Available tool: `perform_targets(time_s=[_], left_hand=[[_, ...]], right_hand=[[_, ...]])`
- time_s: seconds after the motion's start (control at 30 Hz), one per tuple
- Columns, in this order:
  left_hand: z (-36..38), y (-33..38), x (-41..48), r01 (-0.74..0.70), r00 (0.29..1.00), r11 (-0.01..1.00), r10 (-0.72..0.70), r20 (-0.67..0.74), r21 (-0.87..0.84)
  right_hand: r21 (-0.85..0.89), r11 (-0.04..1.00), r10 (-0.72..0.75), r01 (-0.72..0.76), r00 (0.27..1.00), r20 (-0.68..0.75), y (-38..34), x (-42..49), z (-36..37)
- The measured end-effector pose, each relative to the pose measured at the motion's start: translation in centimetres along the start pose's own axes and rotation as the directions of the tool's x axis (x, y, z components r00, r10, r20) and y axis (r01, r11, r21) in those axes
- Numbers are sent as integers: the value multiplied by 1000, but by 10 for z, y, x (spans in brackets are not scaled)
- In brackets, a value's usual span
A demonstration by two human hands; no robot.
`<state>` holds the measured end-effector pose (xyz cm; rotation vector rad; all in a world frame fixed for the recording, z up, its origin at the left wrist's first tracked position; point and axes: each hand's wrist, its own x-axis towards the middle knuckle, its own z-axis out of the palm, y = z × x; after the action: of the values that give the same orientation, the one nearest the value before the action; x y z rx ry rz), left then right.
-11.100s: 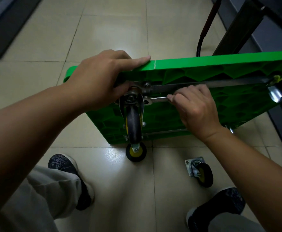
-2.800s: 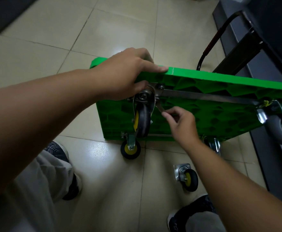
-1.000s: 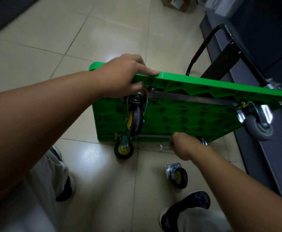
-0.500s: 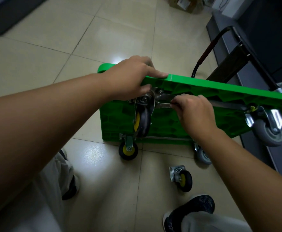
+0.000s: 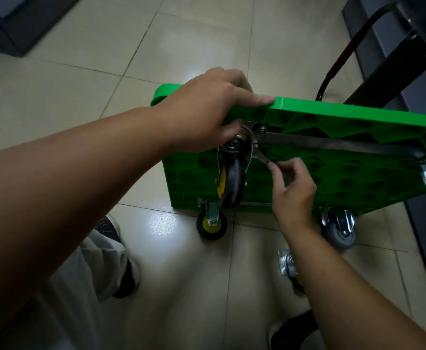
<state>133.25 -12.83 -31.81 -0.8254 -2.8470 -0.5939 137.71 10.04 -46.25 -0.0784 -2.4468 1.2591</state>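
Observation:
A green plastic platform cart stands tipped on its long edge, underside toward me. My left hand grips its top edge near the left corner, thumb underneath by the mounting plate of a black caster with a yellow hub. My right hand pinches the handle of a small metal wrench, whose head sits at a bolt on that caster's plate. A steel strip runs right from the plate.
A second yellow-hub caster and a grey caster touch the tiled floor. A loose caster lies on the floor by my right forearm. The cart's black handle leans at dark furniture on the right. My shoes are below.
My right hand, with the wrench, has swung down and to the right from beside the caster plate. The left hand stays on the cart's edge.

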Motion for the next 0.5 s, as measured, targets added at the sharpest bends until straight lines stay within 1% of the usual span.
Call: perform_targets(time_s=[0.07,0.1,0.13,0.17,0.2,0.23,0.27,0.3,0.37,0.4,0.43,0.47,0.5], left_hand=[[0,1,0,6,1000,1000,-6,5,-2],[0,1,0,9,1000,1000,-9,5,-1],[0,2,0,9,1000,1000,-9,6,-2],[0,1,0,11,1000,1000,-11,11,-2],[-1,1,1,13,1000,1000,-13,16,-9],[-1,1,1,13,1000,1000,-13,18,-19],[-2,2,2,15,1000,999,-14,20,-30],[-2,2,2,17,1000,999,-16,21,-40],[-3,2,3,19,1000,998,-18,21,-52],[-3,3,3,22,1000,998,-21,22,-53],[-4,3,2,24,999,998,-23,22,-51],[-3,3,1,24,1000,998,-23,20,-52],[-3,4,1,22,1000,998,-21,19,-54]], right_hand=[[154,974,167,-164,986,-11,-12,-19,16],[251,927,282,-277,959,18,-19,-27,24],[345,849,402,-400,913,70,-27,-34,31],[433,739,507,-516,849,145,-35,-39,39],[497,624,577,-602,785,226,-44,-41,42],[531,544,604,-650,742,291,-50,-43,43],[516,520,610,-681,719,335,-54,-43,42],[475,536,603,-698,710,363,-54,-44,37],[332,638,588,-695,718,371,-43,-47,18],[189,716,577,-672,722,381,-35,-46,4],[-43,809,550,-586,729,408,-27,-43,-12],[-376,846,527,-378,706,474,-23,-38,-30],[-648,757,539,-79,636,552,-20,-33,-48]])
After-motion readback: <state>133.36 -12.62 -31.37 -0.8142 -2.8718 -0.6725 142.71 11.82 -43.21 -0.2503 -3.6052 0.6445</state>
